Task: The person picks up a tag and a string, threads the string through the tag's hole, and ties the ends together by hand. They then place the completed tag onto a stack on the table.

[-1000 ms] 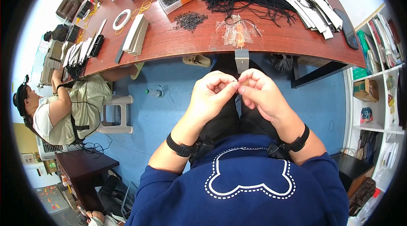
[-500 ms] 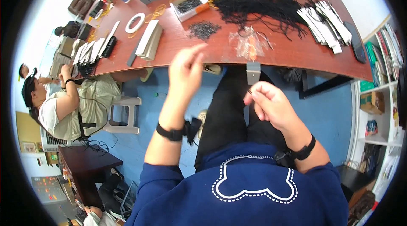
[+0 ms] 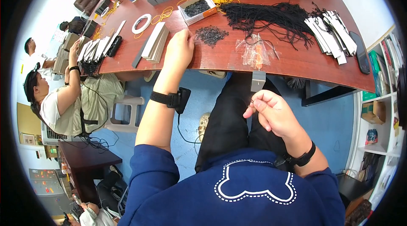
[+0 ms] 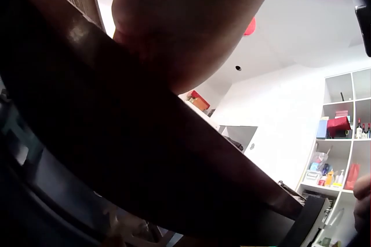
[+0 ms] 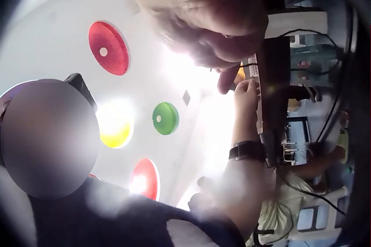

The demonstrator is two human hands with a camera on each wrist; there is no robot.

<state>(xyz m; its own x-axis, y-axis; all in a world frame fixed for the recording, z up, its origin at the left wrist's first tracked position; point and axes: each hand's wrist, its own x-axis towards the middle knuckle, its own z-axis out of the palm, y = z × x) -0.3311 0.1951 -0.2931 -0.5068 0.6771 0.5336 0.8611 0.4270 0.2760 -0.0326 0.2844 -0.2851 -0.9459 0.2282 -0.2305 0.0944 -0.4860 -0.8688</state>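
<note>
My left hand point(image 3: 179, 50) is over the front of the red-brown table, between a pile of small black pieces point(image 3: 211, 35) and a stack of pale cards point(image 3: 155, 43). Its fingers bend down toward the tabletop, and the fingertips are hidden. Above my lap, my right hand point(image 3: 272, 111) pinches a small dark piece point(image 3: 253, 101) between thumb and forefinger; too little of it shows to tell its kind. Just beyond those fingers, a grey block point(image 3: 258, 82) juts out at the table edge. The left wrist view is mostly dark, with the hand's underside at the top.
Behind the pile stands a small box point(image 3: 197, 9) of black pieces. Black cords point(image 3: 271, 18), white strips point(image 3: 330, 35), a phone point(image 3: 359, 52) and a clear plastic bag point(image 3: 250, 58) lie to the right. A tape roll point(image 3: 141, 23) is at left, where another person point(image 3: 55, 99) sits.
The two hands were together above my lap. My left hand has left the right one and moved forward and left to the table. My right hand has stayed near the block, still pinching.
</note>
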